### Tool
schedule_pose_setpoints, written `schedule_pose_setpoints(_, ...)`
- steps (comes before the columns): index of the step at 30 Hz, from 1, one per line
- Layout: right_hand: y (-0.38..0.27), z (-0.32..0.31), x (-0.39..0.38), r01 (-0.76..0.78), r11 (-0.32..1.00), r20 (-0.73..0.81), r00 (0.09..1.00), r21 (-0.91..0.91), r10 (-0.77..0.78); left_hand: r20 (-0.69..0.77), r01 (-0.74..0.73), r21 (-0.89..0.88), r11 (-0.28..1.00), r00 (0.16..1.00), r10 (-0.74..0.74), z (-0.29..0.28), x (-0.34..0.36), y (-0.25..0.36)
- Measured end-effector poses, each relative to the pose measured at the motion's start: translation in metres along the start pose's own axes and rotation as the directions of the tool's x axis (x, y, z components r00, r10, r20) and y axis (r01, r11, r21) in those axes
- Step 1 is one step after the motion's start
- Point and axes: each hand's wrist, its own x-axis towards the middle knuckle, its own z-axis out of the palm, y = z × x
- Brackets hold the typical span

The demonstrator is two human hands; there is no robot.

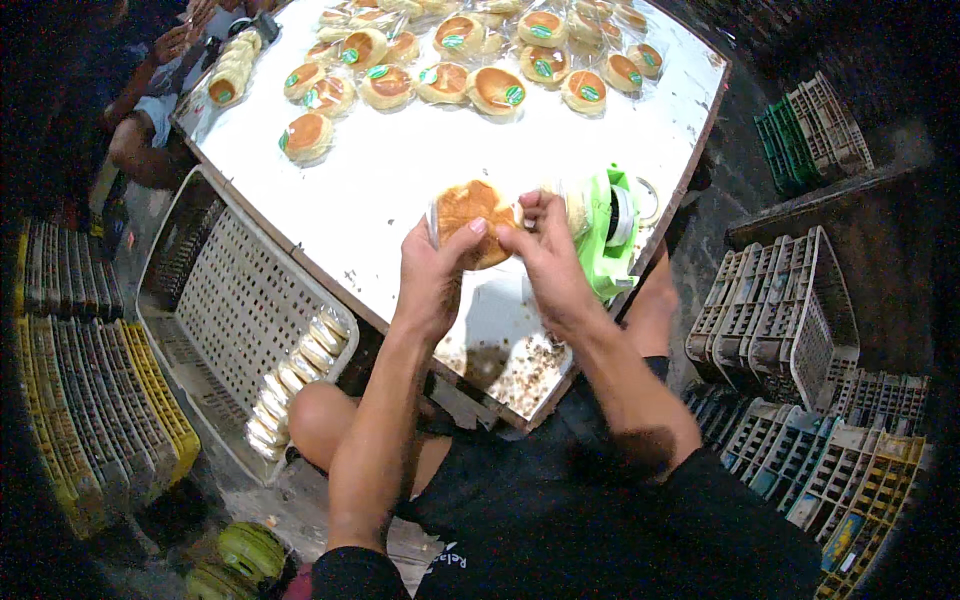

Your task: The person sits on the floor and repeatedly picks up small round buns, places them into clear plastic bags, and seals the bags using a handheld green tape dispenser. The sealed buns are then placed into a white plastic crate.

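Note:
My left hand (432, 272) and my right hand (540, 262) together hold a round golden bun in a clear wrapper (472, 214) just above the white table (420, 165). The right hand's fingers pinch the wrapper's right edge close to a green tape dispenser (612, 232) that stands at the table's right side. Several wrapped buns with green stickers (495, 92) lie spread over the far half of the table.
A white plastic crate (225, 300) to my left holds a row of wrapped buns (292, 380) along its near side. Stacked crates stand at the left (90, 400) and right (790, 330). Another person's arm (140, 150) rests at the table's far-left corner. Crumbs (520, 370) litter the near table edge.

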Motion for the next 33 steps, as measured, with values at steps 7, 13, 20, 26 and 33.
schedule_pose_setpoints(7, -0.007, -0.048, 0.159, 0.351, 0.641, 0.114, 0.918, -0.683, -0.38, 0.067, 0.015, 0.597, 0.802, 0.995, -0.068, 0.012, 0.067, -0.053)
schedule_pose_setpoints(13, 0.029, -0.019, 0.283, 0.208, 0.307, 0.161, 0.972, -0.929, -0.169, 0.075, -0.035, 0.493, 0.869, 0.997, -0.002, -0.005, 0.044, -0.015)
schedule_pose_setpoints(20, -0.001, 0.04, 0.149, 0.419, 0.588, 0.316, 0.908, -0.692, -0.276, -0.466, -0.033, 0.382, 0.924, 0.856, 0.224, -0.051, 0.038, -0.002)
schedule_pose_setpoints(26, -0.023, 0.015, -0.015, 0.463, 0.815, 0.319, 0.876, -0.349, -0.361, -0.266, -0.292, 0.649, 0.702, 0.778, 0.569, -0.022, -0.021, 0.001)
schedule_pose_setpoints(33, -0.057, -0.004, -0.042, 0.321, 0.946, 0.136, 0.936, 0.053, -0.325, -0.23, -0.349, 0.593, 0.726, 0.79, 0.568, 0.01, -0.073, -0.002)
